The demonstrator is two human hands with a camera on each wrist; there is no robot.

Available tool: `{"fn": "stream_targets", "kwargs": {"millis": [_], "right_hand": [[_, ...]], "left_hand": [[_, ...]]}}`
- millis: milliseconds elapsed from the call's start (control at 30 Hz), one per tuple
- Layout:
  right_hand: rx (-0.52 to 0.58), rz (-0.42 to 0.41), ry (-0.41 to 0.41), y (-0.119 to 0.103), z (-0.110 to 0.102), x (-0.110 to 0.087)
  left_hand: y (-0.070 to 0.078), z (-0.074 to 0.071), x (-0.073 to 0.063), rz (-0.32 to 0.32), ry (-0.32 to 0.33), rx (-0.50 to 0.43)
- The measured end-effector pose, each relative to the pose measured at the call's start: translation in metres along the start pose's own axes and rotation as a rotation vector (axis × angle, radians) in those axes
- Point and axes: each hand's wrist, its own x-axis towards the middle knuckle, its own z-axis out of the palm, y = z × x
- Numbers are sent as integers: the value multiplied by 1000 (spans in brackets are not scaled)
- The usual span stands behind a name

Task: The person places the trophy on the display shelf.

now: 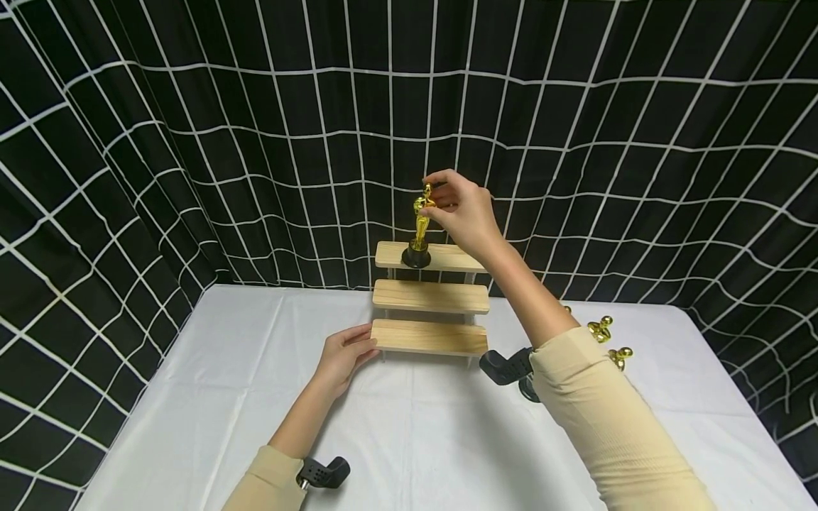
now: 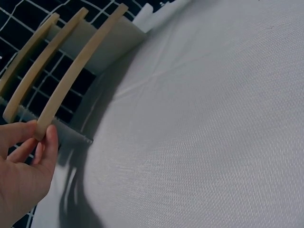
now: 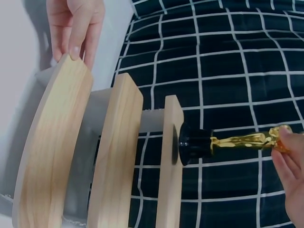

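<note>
My right hand point(image 1: 465, 213) pinches a gold trophy figurine point(image 1: 422, 226) by its upper part. The figurine stands upright with its round black base point(image 3: 194, 143) right at the top board of a three-step wooden display stand point(image 1: 429, 337), toward that board's left end. With thumb and fingers, my left hand point(image 1: 343, 357) grips the left end of the lowest board point(image 2: 71, 76). In the right wrist view the left hand point(image 3: 78, 28) shows at that board's far end, thumb on top.
Several more gold figurines point(image 1: 601, 328) stand on the white-covered table point(image 1: 255, 397) at the right, partly hidden behind my right forearm. A black curtain point(image 1: 332, 128) with a white grid hangs close behind the stand and along the sides.
</note>
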Motion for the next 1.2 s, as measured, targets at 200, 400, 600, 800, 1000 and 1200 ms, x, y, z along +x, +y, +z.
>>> {"fn": "stream_targets", "kwargs": {"millis": [200, 400, 600, 800, 1000, 1200], "right_hand": [[-17, 0, 5, 4, 8, 5], [-24, -9, 18, 7, 13, 9], [-29, 6, 9, 8, 16, 12], [-39, 5, 3, 12, 18, 14], [-40, 0, -8, 14, 21, 16], [-44, -5, -11, 14, 23, 19]], "left_hand": [[-1, -1, 1, -5, 7, -4], [-2, -1, 3, -13, 11, 0], [-2, -3, 2, 2, -3, -1], [-2, -3, 2, 12, -9, -1], [-1, -2, 2, 4, -14, -5], [-2, -3, 4, 1, -8, -8]]}}
